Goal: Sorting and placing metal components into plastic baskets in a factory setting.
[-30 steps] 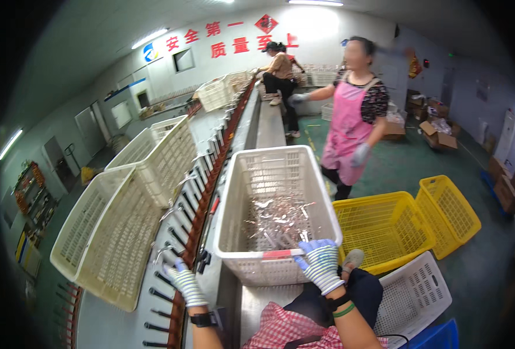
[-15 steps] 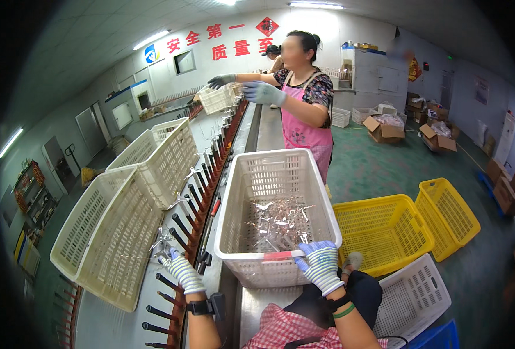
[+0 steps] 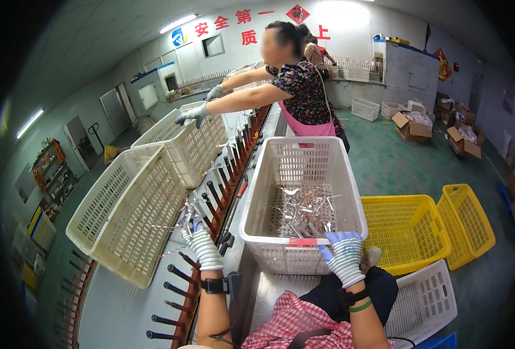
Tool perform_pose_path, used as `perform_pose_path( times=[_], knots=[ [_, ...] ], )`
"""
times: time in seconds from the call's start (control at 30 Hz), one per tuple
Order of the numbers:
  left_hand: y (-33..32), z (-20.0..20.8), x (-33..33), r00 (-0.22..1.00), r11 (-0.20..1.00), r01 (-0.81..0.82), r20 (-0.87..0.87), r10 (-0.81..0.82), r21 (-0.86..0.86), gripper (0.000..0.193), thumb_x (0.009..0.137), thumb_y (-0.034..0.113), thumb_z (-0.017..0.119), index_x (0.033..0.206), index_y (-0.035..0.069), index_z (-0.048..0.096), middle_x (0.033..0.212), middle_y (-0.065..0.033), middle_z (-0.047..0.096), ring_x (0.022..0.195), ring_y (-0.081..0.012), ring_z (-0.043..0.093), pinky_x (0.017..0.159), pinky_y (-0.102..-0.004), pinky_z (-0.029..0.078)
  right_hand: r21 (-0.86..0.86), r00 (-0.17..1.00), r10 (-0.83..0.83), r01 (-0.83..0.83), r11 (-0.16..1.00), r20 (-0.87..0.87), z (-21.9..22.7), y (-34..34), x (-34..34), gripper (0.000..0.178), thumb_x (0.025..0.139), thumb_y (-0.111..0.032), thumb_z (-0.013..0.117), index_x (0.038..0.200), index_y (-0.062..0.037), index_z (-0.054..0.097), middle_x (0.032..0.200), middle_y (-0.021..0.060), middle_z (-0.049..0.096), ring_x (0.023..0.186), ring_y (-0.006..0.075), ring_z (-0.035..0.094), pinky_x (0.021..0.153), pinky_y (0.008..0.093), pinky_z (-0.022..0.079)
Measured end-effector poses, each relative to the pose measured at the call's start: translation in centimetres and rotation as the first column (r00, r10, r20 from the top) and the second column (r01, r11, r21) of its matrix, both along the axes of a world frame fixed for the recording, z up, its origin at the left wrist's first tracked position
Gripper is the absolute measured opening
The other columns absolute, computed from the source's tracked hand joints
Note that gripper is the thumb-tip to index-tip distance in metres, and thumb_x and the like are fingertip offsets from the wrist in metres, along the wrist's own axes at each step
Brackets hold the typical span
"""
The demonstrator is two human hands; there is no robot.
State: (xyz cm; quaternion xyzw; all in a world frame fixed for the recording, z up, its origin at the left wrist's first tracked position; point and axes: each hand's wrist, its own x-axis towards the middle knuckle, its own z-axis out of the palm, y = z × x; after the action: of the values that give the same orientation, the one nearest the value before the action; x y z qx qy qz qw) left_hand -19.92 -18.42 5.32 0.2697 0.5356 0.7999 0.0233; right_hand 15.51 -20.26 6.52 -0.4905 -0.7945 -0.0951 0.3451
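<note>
My left hand (image 3: pixel 202 247), in a striped knit glove, is closed on a bunch of shiny metal pieces with thin coppery wires (image 3: pixel 183 224), beside the rack of black-tipped pegs (image 3: pixel 212 192). A white slatted crate (image 3: pixel 132 224) stands just left of it. My right hand (image 3: pixel 344 256), gloved alike, has its fingers curled over the near rim of a white crate (image 3: pixel 269 243), by a red label. On that crate's floor lie loose metal pieces and wires (image 3: pixel 307 209).
A co-worker in a pink apron (image 3: pixel 307 119) reaches across the rack, gloved hands (image 3: pixel 193 115) at another white crate (image 3: pixel 196 148). Yellow crates (image 3: pixel 405 235) stand to the right, with a white crate (image 3: pixel 423 302) beside my legs. Cardboard boxes (image 3: pixel 414 129) sit farther back.
The co-worker has leaned left and lowered both hands to the far-left white crate. My view has shifted, while my left hand stays by the pegs and my right on the crate rim.
</note>
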Motion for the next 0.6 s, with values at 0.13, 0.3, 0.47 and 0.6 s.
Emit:
perform_pose_path(
  times=[0.13, 0.3, 0.47, 0.6],
  knots=[
    [2.3, -0.6, 0.4, 0.967, 0.975, -0.199, 0.142, 0.212, -0.103, 0.025, 0.081, 0.016, 0.058, 0.101, 0.000, 0.057, 0.097, -0.0126, 0.060, 0.080, -0.0233, 0.056, 0.071, -0.0320, 0.042, -0.004, 1.000, -0.009, 0.009, 1.000, 0.006, -0.6, 0.2, 0.3, 0.032, 0.069, -0.032, 0.062, 0.092, -0.0102, 0.059, 0.081, 0.0060, 0.059, 0.080, 0.0240, 0.054, 0.078, 0.0407, 0.036],
    [2.3, -5.3, -7.6, 0.984, 0.992, -0.125, 0.125, 0.125, -0.010, 0.024, 0.083, 0.008, 0.052, 0.106, 0.001, 0.054, 0.101, -0.0087, 0.058, 0.081, -0.0185, 0.053, 0.071, -0.0283, 0.042, 0.002, 1.000, 0.023, -0.023, 1.000, -0.002, -0.4, -0.3, -0.5, 0.031, 0.068, -0.031, 0.062, 0.091, -0.0107, 0.059, 0.081, 0.0059, 0.058, 0.080, 0.0241, 0.054, 0.077, 0.0404, 0.036],
    [0.6, -1.1, -1.8, 0.917, 0.874, -0.219, -0.397, 0.032, -0.433, 0.026, 0.086, 0.014, 0.043, 0.106, 0.003, 0.058, 0.098, -0.0092, 0.061, 0.085, -0.0206, 0.057, 0.080, -0.0306, 0.044, 0.003, 1.000, -0.019, 0.019, 1.000, -0.007, -1.0, 0.5, 1.0, 0.029, 0.068, -0.031, 0.062, 0.089, -0.0112, 0.059, 0.078, 0.0063, 0.057, 0.077, 0.0244, 0.054, 0.074, 0.0395, 0.037],
    [2.6, -5.5, -7.2, 0.469, 0.379, -0.811, -0.882, -0.034, -0.446, 0.031, 0.084, 0.017, 0.046, 0.111, 0.004, 0.056, 0.106, -0.0084, 0.060, 0.097, -0.0232, 0.055, 0.093, -0.0313, 0.036, -0.007, 1.000, 0.015, -0.015, 1.000, -0.003, 0.2, -0.1, -0.8, 0.029, 0.068, -0.031, 0.062, 0.088, -0.0109, 0.059, 0.077, 0.0070, 0.058, 0.076, 0.0251, 0.054, 0.073, 0.0400, 0.037]
  ],
)
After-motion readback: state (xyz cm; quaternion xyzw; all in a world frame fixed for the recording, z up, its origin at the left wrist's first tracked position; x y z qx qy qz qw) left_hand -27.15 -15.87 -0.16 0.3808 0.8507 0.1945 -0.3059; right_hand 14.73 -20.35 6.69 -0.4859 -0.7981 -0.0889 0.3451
